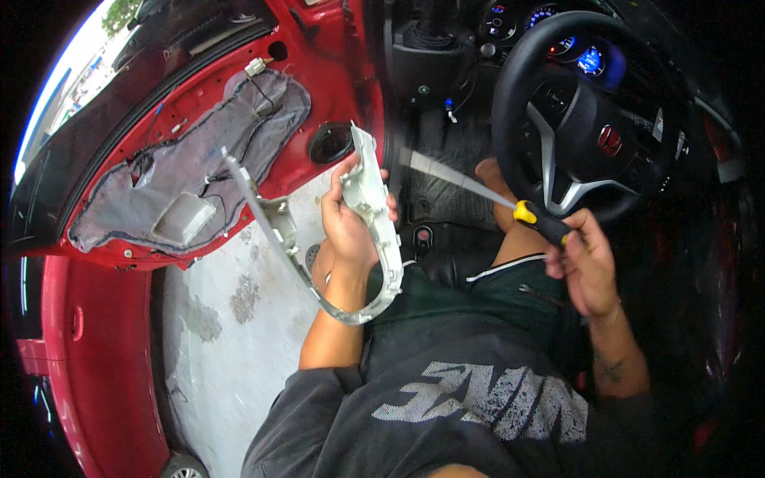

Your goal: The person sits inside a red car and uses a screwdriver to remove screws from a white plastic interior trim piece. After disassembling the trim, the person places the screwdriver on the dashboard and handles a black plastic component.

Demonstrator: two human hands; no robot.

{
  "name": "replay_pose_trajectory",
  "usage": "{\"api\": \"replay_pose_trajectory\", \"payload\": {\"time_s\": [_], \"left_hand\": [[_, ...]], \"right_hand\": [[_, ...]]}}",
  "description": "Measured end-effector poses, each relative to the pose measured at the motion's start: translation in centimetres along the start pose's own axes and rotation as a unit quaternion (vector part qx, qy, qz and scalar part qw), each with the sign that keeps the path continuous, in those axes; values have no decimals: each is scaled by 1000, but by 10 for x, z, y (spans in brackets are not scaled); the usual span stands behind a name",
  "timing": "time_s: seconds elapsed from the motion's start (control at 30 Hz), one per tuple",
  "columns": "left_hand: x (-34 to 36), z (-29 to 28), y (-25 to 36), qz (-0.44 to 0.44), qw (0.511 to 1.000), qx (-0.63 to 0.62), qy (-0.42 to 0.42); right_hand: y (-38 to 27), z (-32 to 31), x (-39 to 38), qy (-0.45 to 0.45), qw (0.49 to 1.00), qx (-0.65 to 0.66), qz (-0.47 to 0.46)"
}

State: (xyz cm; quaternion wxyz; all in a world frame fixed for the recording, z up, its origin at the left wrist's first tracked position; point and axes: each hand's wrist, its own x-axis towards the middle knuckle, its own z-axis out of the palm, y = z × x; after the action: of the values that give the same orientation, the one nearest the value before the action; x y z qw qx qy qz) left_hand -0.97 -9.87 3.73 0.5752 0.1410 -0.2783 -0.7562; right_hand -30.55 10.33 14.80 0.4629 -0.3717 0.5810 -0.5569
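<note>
To your left the red car door (199, 119) stands swung open, its trim stripped off so the grey liner sheet (183, 159) and loose wiring show. On the right, the black steering wheel (590, 119) fills the far side in front of the lit dials.

Between them, your left hand (347, 227) is wrapped around the pale grey plastic trim frame (374, 207), holding it upright over your lap with its curved loop hanging down toward the concrete floor (231, 319).

Your right hand (586, 263) is closed on the black-and-yellow handle of the screwdriver (510, 209), its shaft pointing left toward the frame, the tip blurred and just short of it.

You seem to be about to work on the frame; bring the tip in steadily and brace the frame against twisting.
</note>
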Motion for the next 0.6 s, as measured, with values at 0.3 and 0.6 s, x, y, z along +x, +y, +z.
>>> {"api": "replay_pose_trajectory", "payload": {"time_s": [0.3,0.6], "left_hand": [[-9,33,-17,14,997,-79,12],[-2,57,-9,39,997,-10,-65]], "right_hand": [[54,91,7,-171,983,-52,48],[66,131,20,-151,985,-70,43]]}}
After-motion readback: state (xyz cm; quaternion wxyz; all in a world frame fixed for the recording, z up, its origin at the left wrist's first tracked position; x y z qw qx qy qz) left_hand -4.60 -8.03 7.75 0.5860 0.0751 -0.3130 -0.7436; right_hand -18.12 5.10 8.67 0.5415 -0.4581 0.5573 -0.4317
